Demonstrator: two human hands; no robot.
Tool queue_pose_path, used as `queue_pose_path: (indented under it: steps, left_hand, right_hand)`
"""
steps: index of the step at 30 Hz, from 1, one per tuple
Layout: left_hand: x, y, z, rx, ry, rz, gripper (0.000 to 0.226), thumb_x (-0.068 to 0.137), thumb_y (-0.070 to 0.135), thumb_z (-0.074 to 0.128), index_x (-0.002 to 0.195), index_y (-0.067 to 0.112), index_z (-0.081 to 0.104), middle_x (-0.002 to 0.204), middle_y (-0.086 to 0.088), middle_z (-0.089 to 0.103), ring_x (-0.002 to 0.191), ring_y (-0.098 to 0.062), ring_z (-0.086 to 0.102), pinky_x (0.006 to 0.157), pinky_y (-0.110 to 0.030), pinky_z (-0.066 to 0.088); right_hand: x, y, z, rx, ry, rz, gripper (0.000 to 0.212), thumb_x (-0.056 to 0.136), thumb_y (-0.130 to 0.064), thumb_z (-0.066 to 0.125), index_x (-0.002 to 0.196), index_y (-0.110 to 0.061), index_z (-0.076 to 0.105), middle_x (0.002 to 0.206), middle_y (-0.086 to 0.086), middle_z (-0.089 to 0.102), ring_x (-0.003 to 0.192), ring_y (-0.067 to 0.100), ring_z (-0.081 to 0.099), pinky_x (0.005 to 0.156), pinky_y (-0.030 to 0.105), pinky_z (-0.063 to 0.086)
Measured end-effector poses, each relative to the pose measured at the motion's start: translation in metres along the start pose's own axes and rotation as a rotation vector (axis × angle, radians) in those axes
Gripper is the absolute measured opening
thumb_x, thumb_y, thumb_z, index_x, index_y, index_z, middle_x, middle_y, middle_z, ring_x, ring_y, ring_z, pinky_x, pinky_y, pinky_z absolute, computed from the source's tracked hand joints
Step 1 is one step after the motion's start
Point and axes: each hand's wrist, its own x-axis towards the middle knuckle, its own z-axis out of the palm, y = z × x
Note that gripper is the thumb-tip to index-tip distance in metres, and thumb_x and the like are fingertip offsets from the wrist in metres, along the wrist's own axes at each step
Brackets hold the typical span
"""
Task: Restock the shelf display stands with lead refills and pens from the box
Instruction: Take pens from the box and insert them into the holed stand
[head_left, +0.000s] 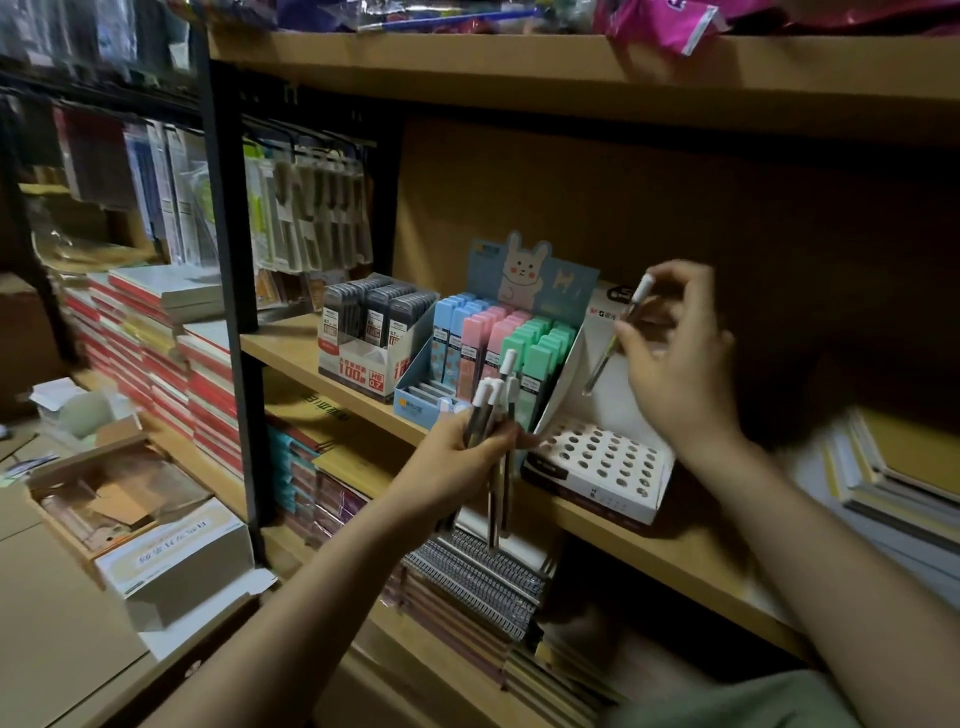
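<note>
Notebook stacks (904, 467) beside pen stand (597, 457)

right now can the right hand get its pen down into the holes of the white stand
Probably yes. The right hand pinches one pen just above the white stand, whose holes all look empty, with nothing in between.

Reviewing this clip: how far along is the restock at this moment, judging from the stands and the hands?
Looks done: the grey refill stand and the pastel refill stand look largely full. In hand: the right hand pinches a single pen above the white pen stand, and the left hand grips a bundle of pens. Left: every visible hole in that stand is empty, so pen stocking has barely begun.
</note>
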Motion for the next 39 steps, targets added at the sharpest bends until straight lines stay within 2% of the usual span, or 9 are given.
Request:
queue_pose_path:
  steps: [4,6,9,13,19,21,30,36,39]
  left_hand:
    - [0.0,0.002,0.008,0.04,-0.016,0.028,0.027,0.1,0.022,0.049,0.117,0.006,0.062,0.084,0.017,0.069,0.069,0.008,0.065,0.061,-0.025,0.055]
    - [-0.001,0.004,0.011,0.027,-0.035,0.045,0.028,0.1,0.02,0.048,0.118,0.004,0.061,0.094,0.022,0.055,0.092,0.005,0.051,0.09,-0.05,0.043]
    - [-0.001,0.004,0.011,0.008,-0.031,0.038,0.027,0.1,0.02,0.048,0.117,0.005,0.062,0.095,0.023,0.051,0.092,0.004,0.04,0.1,-0.062,0.032]
    - [0.0,0.001,0.011,0.038,-0.008,0.04,0.026,0.1,0.021,0.049,0.116,0.008,0.065,0.093,0.024,0.052,0.091,0.004,0.045,0.092,-0.057,0.042]
    - [0.005,-0.003,0.012,0.024,0.044,-0.004,0.025,0.099,0.022,0.051,0.112,0.007,0.066,0.078,0.012,0.067,0.045,0.01,0.051,0.045,-0.008,0.035]
    - [0.006,-0.004,0.013,-0.001,0.053,-0.02,0.024,0.098,0.022,0.052,0.11,0.007,0.067,0.054,0.013,0.064,0.046,0.007,0.051,0.043,-0.008,0.035]
    - [0.007,-0.003,0.014,-0.05,0.086,-0.086,0.026,0.095,0.025,0.056,0.106,0.004,0.067,0.048,0.019,0.058,0.042,0.008,0.05,0.042,-0.008,0.036]
    - [0.003,-0.004,0.016,-0.062,0.111,-0.093,0.02,0.093,0.03,0.058,0.093,0.015,0.071,0.053,0.017,0.058,0.052,0.0,0.051,0.052,-0.016,0.038]
    - [0.0,-0.007,0.011,-0.132,0.088,-0.093,0.026,0.091,0.036,0.061,0.092,0.013,0.073,0.075,-0.008,0.063,0.058,-0.012,0.048,0.057,-0.022,0.038]
  right_hand:
    - [-0.01,0.017,0.013,-0.022,-0.004,-0.016,0.052,0.088,-0.007,0.067,0.124,-0.032,0.039,0.108,0.006,0.062,0.091,0.012,0.066,0.063,0.019,0.058]
    - [-0.012,0.022,0.017,-0.036,-0.02,-0.009,0.051,0.089,-0.007,0.066,0.124,-0.031,0.039,0.104,0.004,0.062,0.088,0.011,0.067,0.064,0.023,0.059]
    - [-0.016,0.026,0.022,-0.071,-0.038,-0.02,0.049,0.09,-0.007,0.066,0.124,-0.03,0.04,0.097,-0.002,0.063,0.084,0.006,0.066,0.064,0.025,0.06]
    - [-0.013,0.027,0.022,-0.084,-0.043,-0.009,0.047,0.09,-0.008,0.066,0.123,-0.029,0.041,0.096,-0.005,0.063,0.085,0.006,0.066,0.066,0.022,0.057]
    - [-0.004,0.025,0.025,-0.182,-0.036,-0.002,0.038,0.089,-0.01,0.069,0.119,-0.021,0.049,0.087,-0.008,0.06,0.075,0.009,0.068,0.063,0.028,0.059]
    - [-0.004,0.025,0.027,-0.204,-0.072,0.007,0.038,0.088,-0.008,0.069,0.117,-0.024,0.05,0.081,-0.009,0.061,0.074,0.01,0.068,0.062,0.026,0.058]
    - [-0.007,0.026,0.03,-0.287,-0.083,-0.016,0.037,0.089,-0.01,0.068,0.116,-0.026,0.05,0.076,-0.012,0.058,0.069,-0.001,0.061,0.052,0.005,0.041]
    - [-0.018,0.023,0.035,-0.307,-0.151,0.014,0.042,0.09,-0.007,0.064,0.123,-0.027,0.048,0.083,-0.007,0.06,0.076,0.014,0.068,0.065,0.028,0.059]
    - [-0.018,0.015,0.023,-0.315,-0.104,-0.015,0.043,0.092,-0.018,0.064,0.131,-0.028,0.049,0.089,-0.007,0.059,0.071,0.006,0.064,0.062,0.023,0.055]
